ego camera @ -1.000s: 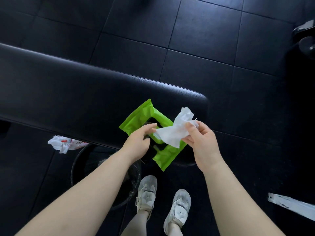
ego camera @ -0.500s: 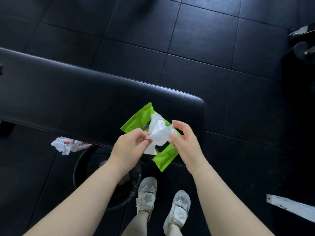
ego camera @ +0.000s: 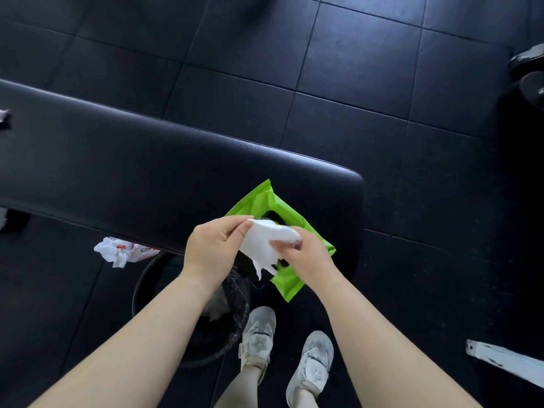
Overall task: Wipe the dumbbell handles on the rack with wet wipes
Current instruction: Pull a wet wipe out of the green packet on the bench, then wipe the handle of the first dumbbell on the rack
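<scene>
Both hands now pinch one white wet wipe [ego camera: 265,245] between them: the left hand [ego camera: 213,250] has thumb and forefinger clamped on its upper left edge, and the right hand [ego camera: 306,253] has its fingertips closed on the right corner. A second ago only the right hand held the wipe, lifted clear to the right, while the left steadied the green wipe pack [ego camera: 290,282]; the left has since let go of the pack and joined in, so the sheet looks free and is being spread or folded, which I judge to be the last preparation before any wiping begins. The pack lies on the near end of the black padded bench [ego camera: 147,172], its flap open. Counted: one wipe in hand, one pack, one bench, one bin with a liner [ego camera: 153,278] below the left forearm, one crumpled wrapper [ego camera: 120,253] beside it, two white shoes. No dumbbell handle is clearly visible; only dark equipment [ego camera: 530,72] shows at the far right edge.
</scene>
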Tool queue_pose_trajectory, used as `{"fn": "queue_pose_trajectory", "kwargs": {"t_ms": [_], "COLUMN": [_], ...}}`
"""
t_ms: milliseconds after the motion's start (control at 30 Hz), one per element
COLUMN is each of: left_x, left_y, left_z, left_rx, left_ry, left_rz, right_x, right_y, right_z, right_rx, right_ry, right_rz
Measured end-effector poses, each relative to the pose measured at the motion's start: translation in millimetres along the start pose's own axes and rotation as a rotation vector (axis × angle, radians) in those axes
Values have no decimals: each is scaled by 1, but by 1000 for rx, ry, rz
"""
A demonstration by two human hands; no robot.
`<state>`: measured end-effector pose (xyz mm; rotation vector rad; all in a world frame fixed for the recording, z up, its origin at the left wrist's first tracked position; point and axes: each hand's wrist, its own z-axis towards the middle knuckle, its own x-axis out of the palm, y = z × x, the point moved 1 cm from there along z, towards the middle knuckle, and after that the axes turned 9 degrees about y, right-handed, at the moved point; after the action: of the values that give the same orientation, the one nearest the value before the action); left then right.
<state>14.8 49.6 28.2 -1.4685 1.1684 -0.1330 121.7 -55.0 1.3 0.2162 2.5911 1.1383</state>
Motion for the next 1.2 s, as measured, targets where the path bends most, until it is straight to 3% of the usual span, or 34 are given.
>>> {"fn": "queue_pose_trajectory", "kwargs": {"t_ms": [133, 367, 467, 567, 700, 1000, 1200], "left_x": [4, 6, 9, 20, 46, 57, 61], "left_y": [6, 16, 17, 11, 10, 26, 20], "left_z": [8, 12, 10, 9, 8, 1, 1], "left_rx": [-128, -155, -134, -78, -67, 77, 32], "left_ry": [-31, -3, 139, 395, 629, 751, 759], "left_rz": [-112, -129, -148, -165, 116, 770, 876], "right_x": [-7, -14, -17, -20, -32, -68, -91], "right_y": [-6, -18, -17, -14, -20, -42, -41], "right_z": [-2, -9, -12, -12, -17, -52, -76], "right_rx": [-28, -5, 16, 59, 101, 152, 108], "right_ry": [-119, -224, -197, -166, -219, -312, -239], "right_rz": [45, 90, 214, 429, 555, 761, 741]}}
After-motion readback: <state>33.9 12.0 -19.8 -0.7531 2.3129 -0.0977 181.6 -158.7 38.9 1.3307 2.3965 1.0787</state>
